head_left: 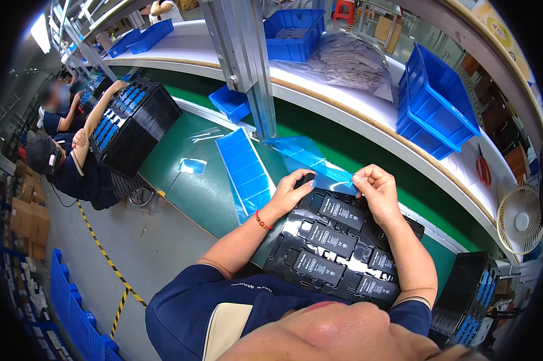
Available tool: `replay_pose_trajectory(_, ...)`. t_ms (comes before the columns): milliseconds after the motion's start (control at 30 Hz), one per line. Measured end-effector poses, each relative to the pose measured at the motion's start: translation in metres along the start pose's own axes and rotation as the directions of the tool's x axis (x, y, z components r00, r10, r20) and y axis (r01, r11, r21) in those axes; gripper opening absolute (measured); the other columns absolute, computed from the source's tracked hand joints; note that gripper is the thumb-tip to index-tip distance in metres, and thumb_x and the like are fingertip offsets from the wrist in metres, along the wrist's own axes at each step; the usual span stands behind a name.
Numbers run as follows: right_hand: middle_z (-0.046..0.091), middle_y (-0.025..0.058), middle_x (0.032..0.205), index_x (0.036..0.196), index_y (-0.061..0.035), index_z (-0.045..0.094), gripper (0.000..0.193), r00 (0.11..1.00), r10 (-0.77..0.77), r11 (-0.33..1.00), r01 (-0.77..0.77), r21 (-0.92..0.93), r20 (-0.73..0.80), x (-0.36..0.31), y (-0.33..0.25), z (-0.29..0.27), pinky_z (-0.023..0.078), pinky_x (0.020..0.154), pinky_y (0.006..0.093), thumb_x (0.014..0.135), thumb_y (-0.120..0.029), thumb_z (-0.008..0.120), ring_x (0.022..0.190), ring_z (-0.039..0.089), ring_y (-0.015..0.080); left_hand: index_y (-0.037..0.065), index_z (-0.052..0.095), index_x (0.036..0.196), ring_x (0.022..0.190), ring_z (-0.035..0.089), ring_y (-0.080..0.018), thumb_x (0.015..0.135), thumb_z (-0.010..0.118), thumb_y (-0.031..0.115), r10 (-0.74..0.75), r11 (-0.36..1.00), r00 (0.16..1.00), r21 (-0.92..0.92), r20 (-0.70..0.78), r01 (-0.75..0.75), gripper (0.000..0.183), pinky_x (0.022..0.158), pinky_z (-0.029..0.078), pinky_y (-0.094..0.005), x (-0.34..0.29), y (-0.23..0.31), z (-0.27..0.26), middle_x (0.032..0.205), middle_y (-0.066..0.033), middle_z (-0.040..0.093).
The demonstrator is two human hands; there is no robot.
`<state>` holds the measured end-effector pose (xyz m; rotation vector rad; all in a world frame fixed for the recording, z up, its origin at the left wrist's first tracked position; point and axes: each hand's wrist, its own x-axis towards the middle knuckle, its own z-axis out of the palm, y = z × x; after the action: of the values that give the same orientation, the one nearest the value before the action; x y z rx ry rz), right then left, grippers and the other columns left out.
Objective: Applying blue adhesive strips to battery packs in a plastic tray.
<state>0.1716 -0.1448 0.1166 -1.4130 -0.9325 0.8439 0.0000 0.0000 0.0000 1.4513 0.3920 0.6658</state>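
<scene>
My left hand (pixel 292 191) and my right hand (pixel 377 189) are both closed, pinching opposite ends of a clear bluish film strip (pixel 333 180). The strip is stretched between them above the far edge of a black moulded tray (pixel 277 263). A small dark edge shows at my left fingertips; I cannot tell what it belongs to. Flat black batteries (pixel 332 240) with white print lie in the tray's pockets, several of them below my hands. Beyond the strip lie loose blue film sheets (pixel 295 155). Left of my left hand is a sheet of blue film labels (pixel 245 170).
A metal post (pixel 238 60) rises behind the green bench (pixel 181 189). The raised shelf holds blue bins (pixel 434 99), a bag of grey flat pieces (pixel 350 63), red-handled pliers (pixel 483 168) and a fan (pixel 520 219). Tray stacks (pixel 139 129) stand left, beside a co-worker (pixel 73 159).
</scene>
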Motion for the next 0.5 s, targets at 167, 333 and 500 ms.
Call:
replay_pose_trajectory(167, 0.058, -0.0005, 0.07, 0.083, -0.0032, 0.059, 0.013, 1.0, -0.022, 1.0, 0.022, -0.001, 0.004, 0.0015, -0.0004, -0.0029, 0.044, 0.056, 0.0209, 0.087, -0.014, 0.066, 0.061, 0.051, 0.0054, 0.001, 0.058, 0.112, 0.089, 0.054, -0.0088, 0.088, 0.063, 0.024, 0.036, 0.999, 0.999, 0.013, -0.003, -0.036, 0.034, 0.08, 0.044, -0.0245, 0.0021, 0.0045, 0.0031, 0.097, -0.0022, 0.061)
replay_pose_trajectory(333, 0.058, -0.0005, 0.07, 0.083, -0.0035, 0.059, 0.013, 1.0, -0.018, 1.0, 0.018, -0.011, 0.009, 0.0011, -0.0002, -0.002, 0.044, 0.057, 0.0207, 0.087, -0.014, 0.066, 0.061, 0.051, 0.0055, 0.001, 0.058, 0.112, 0.089, 0.054, -0.0088, 0.088, 0.063, 0.024, 0.03, 0.999, 0.999, 0.011, 0.012, -0.03, 0.034, 0.079, 0.044, -0.0243, 0.0007, 0.0027, 0.0004, 0.097, -0.002, 0.061)
replay_pose_trajectory(500, 0.058, -0.0008, 0.07, 0.083, -0.0039, 0.059, 0.013, 1.0, -0.027, 1.0, 0.027, -0.01, 0.014, 0.0011, 0.0013, -0.0026, 0.043, 0.057, 0.0206, 0.087, -0.014, 0.066, 0.061, 0.051, 0.0054, 0.001, 0.058, 0.112, 0.089, 0.054, -0.0085, 0.088, 0.063, 0.023, 0.014, 1.0, 0.999, -0.008, 0.029, -0.014, 0.033, 0.079, 0.044, -0.0243, 0.0011, 0.0013, -0.0012, 0.097, -0.002, 0.061)
